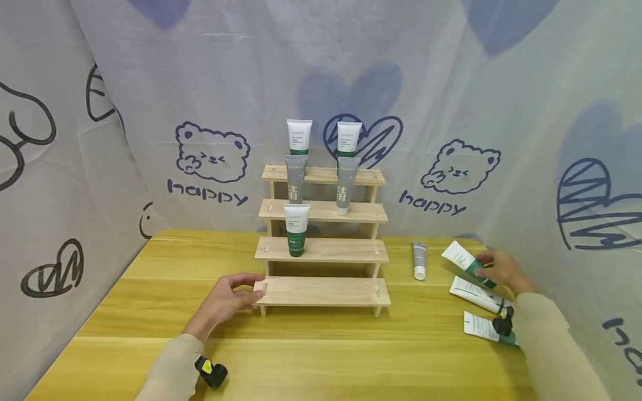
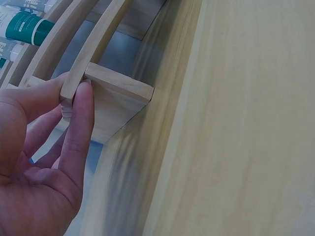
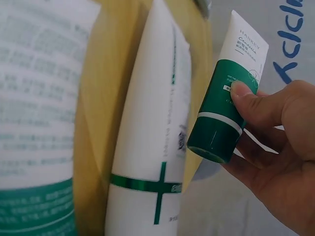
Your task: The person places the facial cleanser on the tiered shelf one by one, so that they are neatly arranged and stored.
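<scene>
Wooden table point(image 1: 321, 356); tiered stand point(image 1: 346, 250) central.
Left hand point(image 1: 225, 301), eight o'clock, pinches bottom shelf point(image 1: 321, 291); right hand point(image 1: 506, 271), three o'clock, grips green-white tube point(image 1: 466, 262).

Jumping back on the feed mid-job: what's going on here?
A person's right grip holds a white-and-green squeeze tube, while the left grip pinches the left end of a four-tier wooden stand's lowest shelf. Two similar tubes stand on its top tier, two grey tubes one tier down, and a white-and-green one on the third. To the stand's right, a small grey tube, a white tube with a green cross and another tube lie on the table.
</scene>
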Tool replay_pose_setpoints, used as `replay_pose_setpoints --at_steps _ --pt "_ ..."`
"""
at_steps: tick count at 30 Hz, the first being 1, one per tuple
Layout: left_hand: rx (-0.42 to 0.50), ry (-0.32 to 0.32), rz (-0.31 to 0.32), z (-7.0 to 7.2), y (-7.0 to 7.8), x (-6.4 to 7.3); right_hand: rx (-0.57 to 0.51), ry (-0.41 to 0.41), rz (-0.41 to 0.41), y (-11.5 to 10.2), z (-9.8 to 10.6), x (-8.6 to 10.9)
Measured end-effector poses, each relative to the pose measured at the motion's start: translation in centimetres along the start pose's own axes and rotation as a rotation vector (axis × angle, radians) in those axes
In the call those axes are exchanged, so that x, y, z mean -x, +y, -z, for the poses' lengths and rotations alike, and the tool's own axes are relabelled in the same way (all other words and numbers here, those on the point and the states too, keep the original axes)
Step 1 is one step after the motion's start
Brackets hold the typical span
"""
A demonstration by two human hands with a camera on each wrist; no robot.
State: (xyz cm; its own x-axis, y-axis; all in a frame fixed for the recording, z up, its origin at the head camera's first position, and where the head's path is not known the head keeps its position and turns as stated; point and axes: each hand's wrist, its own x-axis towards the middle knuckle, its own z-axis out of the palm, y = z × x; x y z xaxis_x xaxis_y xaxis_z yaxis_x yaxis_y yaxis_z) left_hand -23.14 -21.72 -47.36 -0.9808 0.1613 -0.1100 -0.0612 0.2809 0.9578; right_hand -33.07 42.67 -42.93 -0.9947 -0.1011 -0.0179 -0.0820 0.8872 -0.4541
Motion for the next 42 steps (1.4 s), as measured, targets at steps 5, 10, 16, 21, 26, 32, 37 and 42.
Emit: replay_pose_setpoints --at_steps 5,10,16,21,26,32,37,42 --pt "-0.003 0.002 0.005 -0.1 0.0 0.1 -0.024 0.008 -0.014 -1.2 0.3 0.0" --pt "-0.006 0.004 0.01 -0.1 0.0 0.1 -0.065 0.018 -0.036 -2.3 0.6 -0.1" --pt "-0.013 0.004 0.007 0.0 0.0 0.1 -0.107 0.042 0.01 -3.6 0.8 -0.6" --pt "-0.011 0.003 0.007 0.0 0.1 0.1 -0.123 0.04 -0.015 -5.1 0.6 -1.0" --pt "-0.013 0.004 0.007 0.0 0.1 0.1 -0.145 0.028 0.007 -6.9 0.6 -1.1" --pt "0.009 0.0 -0.001 0.0 0.0 0.1 -0.173 0.015 0.029 -9.0 0.8 -0.9" --pt "0.01 -0.004 -0.007 -0.1 0.0 0.2 -0.205 0.007 0.029 -10.5 0.8 -0.9" --pt "0.004 -0.004 -0.014 0.0 0.0 0.1 -0.26 -0.007 0.053 -11.8 0.8 -0.9"
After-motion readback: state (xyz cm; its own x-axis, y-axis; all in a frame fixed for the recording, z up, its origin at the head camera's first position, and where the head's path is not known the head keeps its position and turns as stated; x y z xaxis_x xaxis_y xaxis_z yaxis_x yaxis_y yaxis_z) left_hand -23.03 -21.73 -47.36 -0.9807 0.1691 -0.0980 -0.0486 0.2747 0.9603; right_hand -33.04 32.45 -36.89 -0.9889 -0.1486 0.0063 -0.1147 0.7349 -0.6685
